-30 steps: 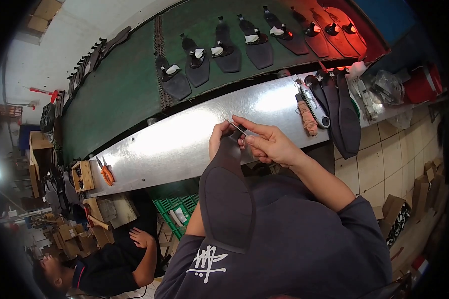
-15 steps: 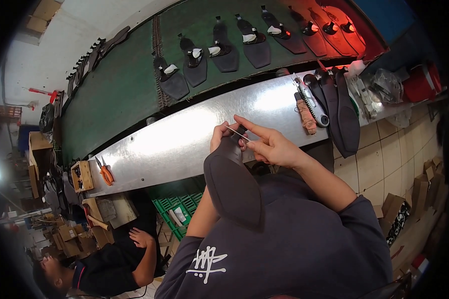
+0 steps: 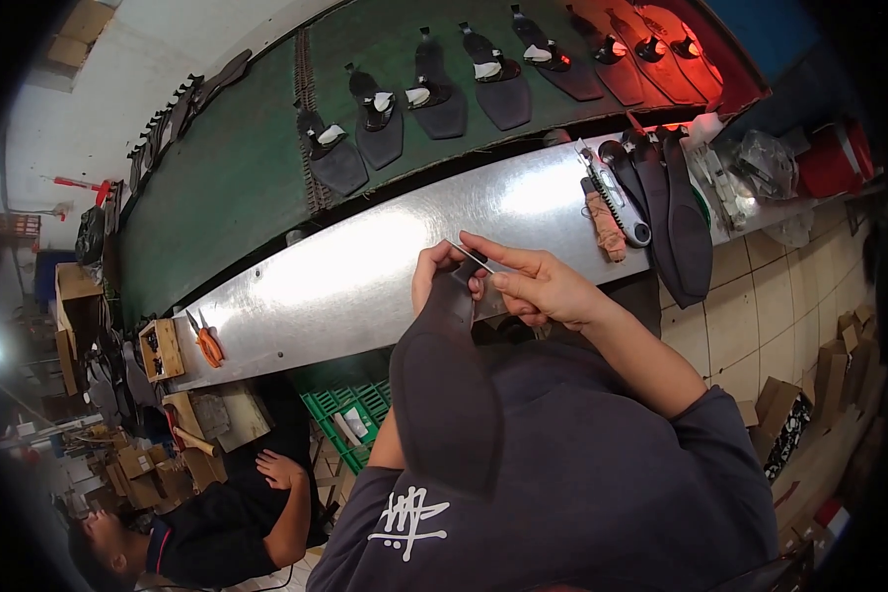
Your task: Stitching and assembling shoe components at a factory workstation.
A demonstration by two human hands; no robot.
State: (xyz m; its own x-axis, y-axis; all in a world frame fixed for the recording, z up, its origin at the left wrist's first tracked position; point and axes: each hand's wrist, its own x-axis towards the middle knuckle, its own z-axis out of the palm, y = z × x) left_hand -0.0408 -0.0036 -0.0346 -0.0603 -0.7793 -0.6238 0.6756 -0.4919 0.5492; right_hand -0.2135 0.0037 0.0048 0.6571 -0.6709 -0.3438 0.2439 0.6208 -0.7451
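A dark shoe sole [image 3: 449, 395] hangs over my chest, its broad toe end toward me and its narrow heel end at the metal ledge. My left hand [image 3: 432, 268] is closed around the heel end, fingers partly behind it. With thumb and forefinger, my right hand [image 3: 553, 288] pinches a thin, light, straight strip or tool [image 3: 477, 259] that lies across the heel end. The strip's exact kind is too small to make out. Both hands are close together, almost touching.
Beyond the metal ledge [image 3: 335, 286], a green conveyor [image 3: 217, 168] carries several dark sandals toward a red-lit opening [image 3: 691, 49]. Orange-handled pliers [image 3: 208, 345] lie left; a utility knife [image 3: 633, 225] and stacked soles [image 3: 683, 237] right. A co-worker [image 3: 217, 523] sits at lower left, near a green crate [image 3: 350, 414].
The sole's broad end has swung a little left and lower. My hands keep their grips with only a small shift. The sandals on the conveyor appear slightly farther left and up.
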